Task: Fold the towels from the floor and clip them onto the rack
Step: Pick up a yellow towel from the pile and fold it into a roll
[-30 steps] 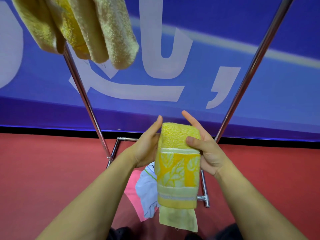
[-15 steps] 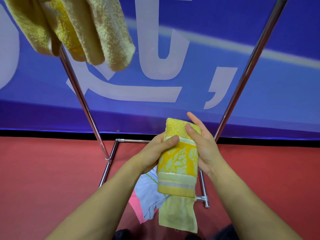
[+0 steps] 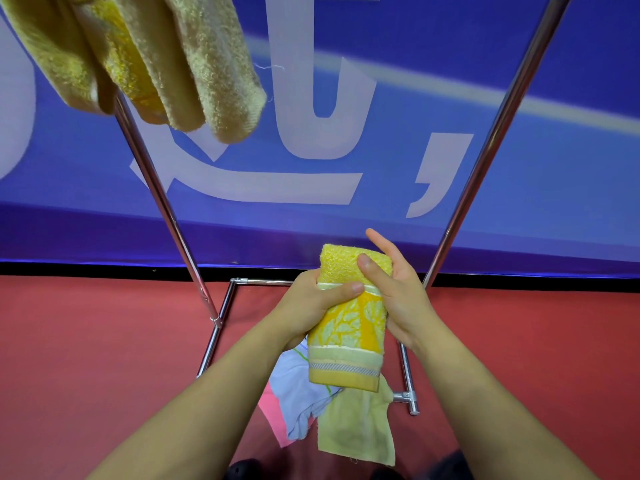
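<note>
Yellow towel point(image 3: 348, 327): folded narrow, held upright mid-scene between both hands, likely to keep the fold for clipping. Left hand point(image 3: 311, 306) wrapped round it; right hand point(image 3: 394, 292) pinches the top by thumb, fingers straight. Rack point(image 3: 166, 202): poles left and right; towels point(image 3: 145, 57) hang far left. Floor point(image 3: 86, 341): three cloths point(image 3: 353, 424) wait below.

Folded yellow towel point(image 3: 349, 317) upright, mid-air — pale towels point(image 3: 138, 57) hanging on steel rack point(image 3: 162, 199)
</note>
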